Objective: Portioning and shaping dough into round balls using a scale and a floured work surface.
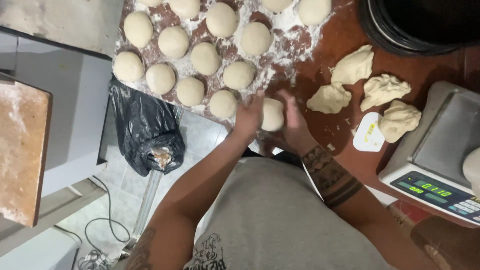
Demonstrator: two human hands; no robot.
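A pale dough ball [272, 114] sits at the near edge of the floured red-brown table [320, 55], cupped between both hands. My left hand [248, 116] presses its left side and my right hand [293, 122] curves around its right side. Several smooth round dough balls [205, 58] lie in rows on the flour just beyond the hands. Three rough, unshaped dough lumps [383, 90] lie to the right, with a fourth lump [398, 120] beside a white plastic scraper [369, 133].
A digital scale [440, 165] stands at the right with a piece of dough [472, 169] on its pan. A dark round bowl [420, 25] is at the top right. A black plastic bag [145, 130] hangs off the table's left edge; cables lie on the tiled floor [107, 227].
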